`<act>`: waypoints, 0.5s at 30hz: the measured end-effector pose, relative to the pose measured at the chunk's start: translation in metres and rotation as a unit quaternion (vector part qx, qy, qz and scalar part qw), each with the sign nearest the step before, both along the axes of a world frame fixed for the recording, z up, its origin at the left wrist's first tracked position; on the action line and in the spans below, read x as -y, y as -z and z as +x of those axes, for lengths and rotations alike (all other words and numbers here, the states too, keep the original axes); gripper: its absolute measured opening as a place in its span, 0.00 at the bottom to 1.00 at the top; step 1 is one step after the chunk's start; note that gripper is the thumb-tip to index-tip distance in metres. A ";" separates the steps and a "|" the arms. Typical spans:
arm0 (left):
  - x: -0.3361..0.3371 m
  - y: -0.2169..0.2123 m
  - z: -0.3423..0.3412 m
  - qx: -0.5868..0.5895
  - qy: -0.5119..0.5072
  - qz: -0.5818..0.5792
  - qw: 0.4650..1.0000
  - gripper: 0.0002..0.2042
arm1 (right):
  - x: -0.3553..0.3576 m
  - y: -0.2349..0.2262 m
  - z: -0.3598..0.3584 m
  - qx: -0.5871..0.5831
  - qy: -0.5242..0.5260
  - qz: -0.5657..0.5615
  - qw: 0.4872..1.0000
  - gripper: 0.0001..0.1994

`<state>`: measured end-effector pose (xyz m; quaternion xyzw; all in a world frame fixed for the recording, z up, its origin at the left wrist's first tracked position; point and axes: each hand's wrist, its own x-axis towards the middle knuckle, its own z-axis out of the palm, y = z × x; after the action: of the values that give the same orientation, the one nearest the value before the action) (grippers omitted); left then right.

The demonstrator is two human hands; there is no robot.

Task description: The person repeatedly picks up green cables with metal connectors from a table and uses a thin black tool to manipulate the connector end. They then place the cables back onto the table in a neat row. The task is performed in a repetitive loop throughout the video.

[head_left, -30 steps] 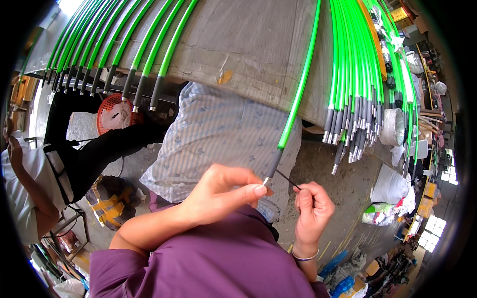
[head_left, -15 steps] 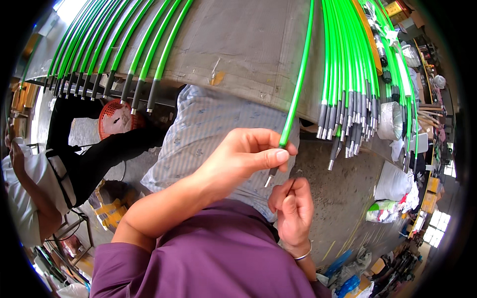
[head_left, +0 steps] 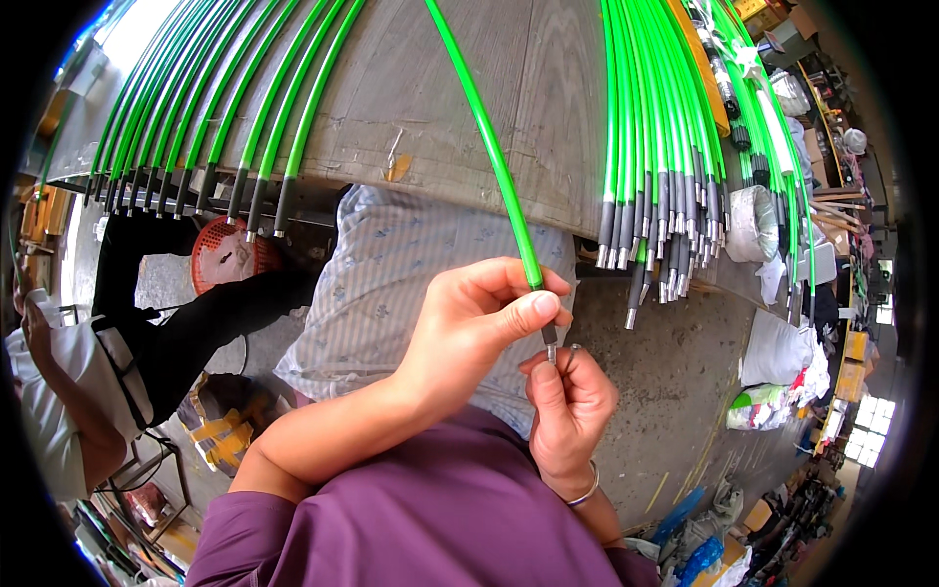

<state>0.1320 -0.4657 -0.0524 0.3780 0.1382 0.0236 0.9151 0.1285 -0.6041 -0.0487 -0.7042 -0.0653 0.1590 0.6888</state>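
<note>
My left hand [head_left: 469, 328] pinches a long green cable [head_left: 489, 157] near its dark grey end, which points down toward me. The cable arcs up over the grey worktable [head_left: 430, 88]. Just below, my right hand [head_left: 569, 411] is closed around a small metal piece at the cable's tip [head_left: 550, 344]. Both hands are in front of my chest, above my patterned lap.
A bundle of green cables [head_left: 665, 147] hangs over the table edge at right, another row of cables [head_left: 196, 127] at left. A person in black trousers sits at left beside a red basket [head_left: 230, 256]. White sacks [head_left: 778, 347] lie on the concrete floor at right.
My left hand has lifted the cable end and moved right; my right hand has come in from the right and closed under the tip. The thin wire seen before is hidden.
</note>
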 end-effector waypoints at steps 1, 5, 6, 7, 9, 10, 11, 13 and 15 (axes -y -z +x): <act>0.001 0.000 0.000 0.001 -0.006 0.010 1.000 0.09 | -0.001 -0.001 0.001 -0.002 -0.003 0.005 1.000 0.05; 0.000 0.000 0.001 0.003 -0.002 0.035 0.999 0.09 | -0.003 0.000 0.003 0.012 -0.012 0.003 1.000 0.07; 0.001 0.000 0.001 0.005 -0.005 0.030 1.000 0.09 | -0.003 0.001 0.003 0.019 -0.017 0.009 1.000 0.08; 0.001 0.001 0.001 0.006 -0.007 0.026 1.000 0.09 | -0.002 0.003 0.003 0.026 -0.022 0.014 0.999 0.08; 0.001 0.003 0.001 0.004 -0.001 0.011 1.000 0.09 | -0.001 0.006 0.003 0.022 -0.028 0.033 0.999 0.09; 0.001 0.004 0.001 0.003 0.002 0.004 1.000 0.09 | -0.001 0.007 0.004 0.010 -0.031 0.047 0.998 0.10; 0.001 0.004 0.001 -0.001 0.005 -0.011 1.000 0.09 | 0.000 0.008 0.004 -0.002 -0.033 0.060 0.998 0.11; 0.003 0.005 0.001 -0.007 0.010 -0.041 0.999 0.09 | 0.000 0.009 0.003 -0.035 -0.029 0.084 0.995 0.12; 0.006 0.004 -0.001 0.001 0.009 -0.075 0.997 0.09 | -0.001 0.009 0.003 -0.065 -0.024 0.110 0.991 0.12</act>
<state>0.1314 -0.4721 -0.0563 0.3098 0.1351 0.0059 0.9411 0.1317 -0.6026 -0.0574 -0.6104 -0.0539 0.2129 0.7610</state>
